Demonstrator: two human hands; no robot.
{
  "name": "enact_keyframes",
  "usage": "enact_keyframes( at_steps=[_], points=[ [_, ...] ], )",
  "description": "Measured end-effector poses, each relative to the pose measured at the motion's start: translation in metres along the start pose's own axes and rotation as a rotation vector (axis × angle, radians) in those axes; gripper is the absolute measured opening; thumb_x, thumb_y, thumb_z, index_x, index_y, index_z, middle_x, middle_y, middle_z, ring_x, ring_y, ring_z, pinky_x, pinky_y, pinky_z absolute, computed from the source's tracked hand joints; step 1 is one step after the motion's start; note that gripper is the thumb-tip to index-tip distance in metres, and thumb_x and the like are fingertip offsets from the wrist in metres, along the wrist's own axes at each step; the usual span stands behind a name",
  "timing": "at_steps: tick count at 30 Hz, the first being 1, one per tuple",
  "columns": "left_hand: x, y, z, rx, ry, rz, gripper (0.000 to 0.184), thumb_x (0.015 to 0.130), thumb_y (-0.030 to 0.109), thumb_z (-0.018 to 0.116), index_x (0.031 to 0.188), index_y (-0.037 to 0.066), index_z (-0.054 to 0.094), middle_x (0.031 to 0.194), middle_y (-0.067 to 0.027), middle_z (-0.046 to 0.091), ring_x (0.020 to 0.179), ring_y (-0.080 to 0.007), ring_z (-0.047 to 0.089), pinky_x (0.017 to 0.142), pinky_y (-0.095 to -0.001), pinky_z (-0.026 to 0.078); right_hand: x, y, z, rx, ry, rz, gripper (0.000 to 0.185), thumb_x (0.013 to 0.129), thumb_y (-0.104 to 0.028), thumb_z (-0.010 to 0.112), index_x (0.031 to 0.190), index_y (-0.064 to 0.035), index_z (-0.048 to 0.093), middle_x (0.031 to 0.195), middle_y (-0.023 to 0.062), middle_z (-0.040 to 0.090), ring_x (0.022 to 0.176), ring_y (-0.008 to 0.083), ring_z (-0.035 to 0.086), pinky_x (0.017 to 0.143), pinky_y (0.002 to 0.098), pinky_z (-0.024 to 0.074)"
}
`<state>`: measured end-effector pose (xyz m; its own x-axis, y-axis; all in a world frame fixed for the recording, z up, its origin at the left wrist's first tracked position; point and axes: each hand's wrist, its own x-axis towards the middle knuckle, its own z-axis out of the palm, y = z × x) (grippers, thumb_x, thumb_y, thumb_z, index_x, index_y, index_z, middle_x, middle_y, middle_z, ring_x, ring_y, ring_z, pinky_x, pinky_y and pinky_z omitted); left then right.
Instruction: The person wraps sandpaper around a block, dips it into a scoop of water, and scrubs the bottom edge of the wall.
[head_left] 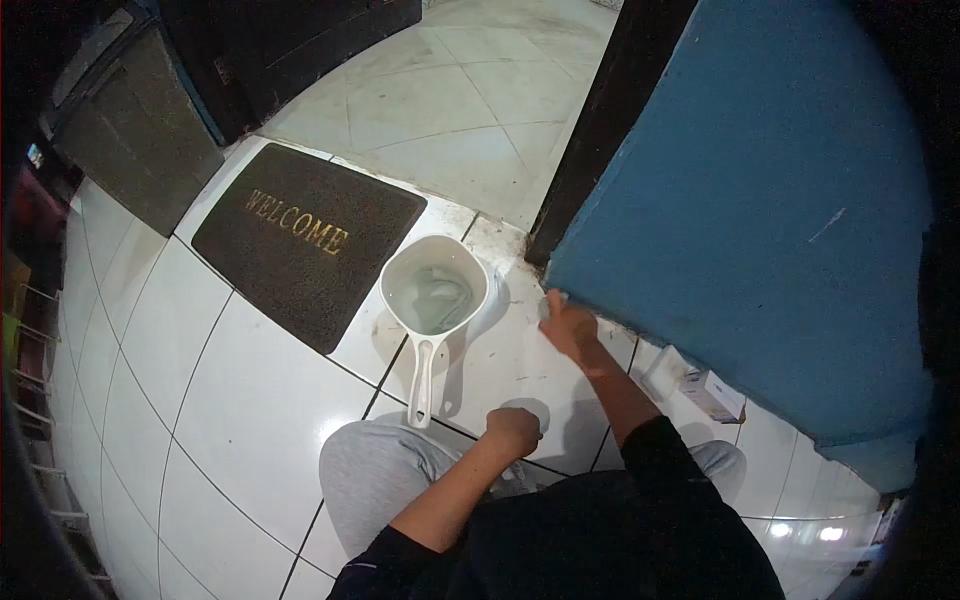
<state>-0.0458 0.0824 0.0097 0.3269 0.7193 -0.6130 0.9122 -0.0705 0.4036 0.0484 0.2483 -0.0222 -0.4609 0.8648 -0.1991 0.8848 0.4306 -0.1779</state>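
My right hand (568,325) reaches down to the white floor tiles beside the foot of the blue wall. Its fingers are pressed around something small and pale that I cannot make out. Closer to my body, my left hand (514,432) is closed in a fist above the floor, and whatever it may hold is hidden. A white dipper (423,340) with a long handle stands on the tiles to the left of my right hand. Inside it are water and a pale, soft-looking item (440,298).
A dark doormat (300,270) reading WELCOME lies left of the dipper. The blue wall (740,230) rises on the right, with a small white box (712,394) at its base. A dark door frame (600,140) borders the doorway ahead. My grey-trousered legs are folded below.
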Motion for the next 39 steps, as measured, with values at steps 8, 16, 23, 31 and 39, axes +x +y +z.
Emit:
enact_keyframes(
  at_steps=[8,16,23,31,39],
  points=[
    [0.0,-0.002,-0.004,-0.016,0.03,0.011,0.034,0.08,0.037,0.048,0.084,0.006,0.063,0.087,-0.0118,0.062,0.083,-0.0277,0.059,0.068,-0.0384,0.047,-0.014,0.003,0.021,0.006,0.092,-0.033,0.042,0.075,-0.031,0.051,0.106,-0.0095,0.033,0.08,0.0178,0.056,0.064,0.0325,0.058,0.054,0.0429,0.0461],
    [-0.001,-0.002,-0.002,-0.028,0.071,-0.013,0.034,0.08,0.037,0.049,0.083,0.006,0.063,0.087,-0.0127,0.062,0.083,-0.0277,0.059,0.069,-0.0387,0.047,-0.028,0.02,0.028,0.04,0.255,0.17,0.046,0.073,-0.033,0.055,0.105,-0.0087,0.033,0.078,0.0193,0.055,0.067,0.0329,0.059,0.057,0.0417,0.0484],
    [0.001,-0.001,-0.004,-0.049,0.029,-0.043,0.034,0.079,0.036,0.05,0.084,0.005,0.063,0.089,-0.0134,0.061,0.085,-0.0274,0.059,0.07,-0.0386,0.047,-0.093,-0.016,0.022,0.037,0.052,0.176,0.044,0.072,-0.03,0.057,0.102,-0.0077,0.035,0.085,0.0193,0.054,0.072,0.0331,0.058,0.061,0.0416,0.0477],
    [-0.002,-0.005,-0.007,-0.021,0.059,-0.024,0.036,0.08,0.037,0.047,0.085,0.005,0.063,0.089,-0.0132,0.061,0.084,-0.028,0.059,0.071,-0.0385,0.047,-0.008,-0.002,0.005,0.047,0.069,0.243,0.053,0.075,-0.031,0.054,0.115,-0.0097,0.029,0.091,0.0176,0.055,0.078,0.0323,0.058,0.063,0.0422,0.0474],
    [-0.002,-0.005,-0.004,-0.039,0.061,-0.04,0.036,0.08,0.037,0.048,0.087,0.005,0.063,0.092,-0.0127,0.061,0.088,-0.027,0.058,0.073,-0.0377,0.046,-0.106,0.004,0.035,0.044,0.086,0.225,0.054,0.074,-0.036,0.053,0.113,-0.0042,0.031,0.086,0.0195,0.056,0.071,0.0336,0.058,0.06,0.0429,0.0471]
  ],
)
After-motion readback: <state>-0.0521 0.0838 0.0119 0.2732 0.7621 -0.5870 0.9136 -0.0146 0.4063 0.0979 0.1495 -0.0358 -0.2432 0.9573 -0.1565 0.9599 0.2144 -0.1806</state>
